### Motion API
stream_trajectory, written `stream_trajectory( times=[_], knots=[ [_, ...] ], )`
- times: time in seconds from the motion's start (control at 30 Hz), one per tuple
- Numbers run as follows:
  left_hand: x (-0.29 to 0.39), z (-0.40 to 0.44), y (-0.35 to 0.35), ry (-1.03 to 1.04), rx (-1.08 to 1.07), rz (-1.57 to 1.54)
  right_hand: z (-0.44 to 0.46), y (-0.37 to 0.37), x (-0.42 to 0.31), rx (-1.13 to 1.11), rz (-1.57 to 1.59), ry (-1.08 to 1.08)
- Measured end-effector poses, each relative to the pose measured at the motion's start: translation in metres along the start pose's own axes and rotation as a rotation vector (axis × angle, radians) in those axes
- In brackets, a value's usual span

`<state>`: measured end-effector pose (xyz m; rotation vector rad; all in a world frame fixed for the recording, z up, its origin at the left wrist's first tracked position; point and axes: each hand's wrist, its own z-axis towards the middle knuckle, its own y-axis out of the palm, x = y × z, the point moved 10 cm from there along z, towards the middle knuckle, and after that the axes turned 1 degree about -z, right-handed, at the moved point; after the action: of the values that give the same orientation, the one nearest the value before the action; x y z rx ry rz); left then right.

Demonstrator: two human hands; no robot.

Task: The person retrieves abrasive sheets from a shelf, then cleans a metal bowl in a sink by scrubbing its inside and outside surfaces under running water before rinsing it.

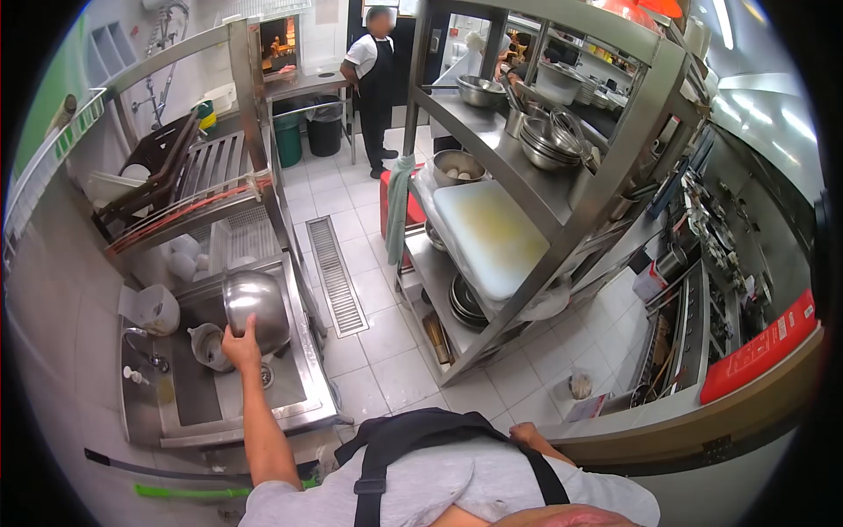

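Observation:
My left hand reaches out over the sink and grips the rim of a large steel bowl, its thumb on the outside. The bowl is tilted on its side at the right part of the sink. Just left of my hand, a smaller grey pot sits in the sink, near the tap. My right hand is low at my right side, near the counter edge; its fingers look curled, and what they hold, if anything, is too small to tell.
A steel shelf unit with bowls and a white cutting board stands ahead to the right. A person in a black apron stands at the back. A drain grate runs along the floor. A red box lies at the right.

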<state>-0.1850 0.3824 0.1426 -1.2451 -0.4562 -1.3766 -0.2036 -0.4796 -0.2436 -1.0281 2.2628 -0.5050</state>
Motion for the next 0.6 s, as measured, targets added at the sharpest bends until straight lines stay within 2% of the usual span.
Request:
stream_trajectory(
  times=[0.1, 0.17, 0.3, 0.33, 0.4, 0.5, 0.53, 0.6],
  knots=[
    [0.002, -0.002, -0.007, 0.004, 0.049, -0.038, -0.022, 0.004, -0.005, -0.012, 0.354, 0.154],
    [-0.007, 0.001, -0.005, 0.051, 0.079, -0.073, -0.032, 0.004, -0.014, -0.005, 0.429, 0.185],
    [0.002, 0.001, 0.003, -0.009, -0.077, -0.091, -0.025, 0.011, -0.008, 0.009, 0.468, 0.161],
    [-0.011, 0.006, 0.001, -0.019, -0.036, -0.082, -0.022, 0.011, -0.006, 0.012, 0.42, 0.141],
    [-0.047, 0.014, -0.01, -0.139, 0.123, -0.311, -0.017, 0.005, -0.005, 0.045, 0.177, 0.066],
    [-0.059, 0.005, -0.027, -0.436, 0.252, -0.64, -0.019, 0.0, -0.029, 0.176, -0.937, -0.247],
    [-0.073, 0.011, -0.018, -0.469, 0.185, -0.818, -0.022, -0.001, -0.032, 0.261, -1.196, -0.271],
    [-0.092, 0.007, -0.012, -0.565, 0.117, -1.052, -0.026, -0.009, -0.026, 0.178, -1.07, -0.233]
  ],
)
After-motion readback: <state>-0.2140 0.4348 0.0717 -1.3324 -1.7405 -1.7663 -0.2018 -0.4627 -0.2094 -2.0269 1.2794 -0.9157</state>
